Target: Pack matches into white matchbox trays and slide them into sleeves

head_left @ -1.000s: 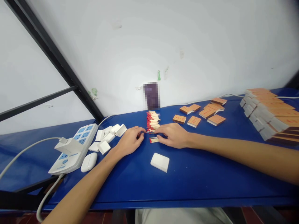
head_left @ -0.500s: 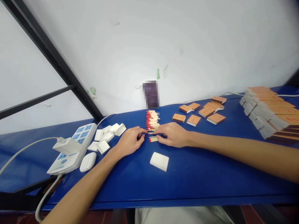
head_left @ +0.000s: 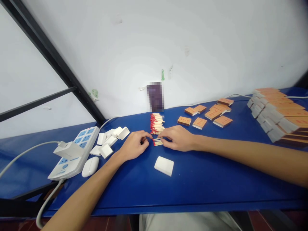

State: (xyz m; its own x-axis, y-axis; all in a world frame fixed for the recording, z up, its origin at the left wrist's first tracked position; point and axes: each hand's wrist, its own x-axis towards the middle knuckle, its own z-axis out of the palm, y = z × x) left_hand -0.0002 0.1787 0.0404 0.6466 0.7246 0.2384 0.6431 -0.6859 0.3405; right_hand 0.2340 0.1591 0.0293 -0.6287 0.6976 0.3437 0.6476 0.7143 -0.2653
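A dense pile of red-tipped matches [head_left: 157, 123] lies on the blue table against the wall. Just below it, a small row of matches [head_left: 158, 142] lies between my hands. My left hand [head_left: 135, 144] is at the red-tip side, thumb and forefinger apart, the forefinger tip beside the row's upper end. My right hand [head_left: 177, 138] rests at the plain ends, its forefinger and thumb spread and touching the row. Nearer to me lies a white matchbox tray [head_left: 164, 166].
White trays [head_left: 106, 150], an earphone case [head_left: 90, 166] and a power strip [head_left: 84, 154] are on the left. Orange matchboxes [head_left: 199, 123] lie right of the pile, with a large stack of matchboxes [head_left: 276, 112] at the far right.
One match between the pile and the small row has moved toward me and now lies against the row. Both forefingers have shifted slightly with it.
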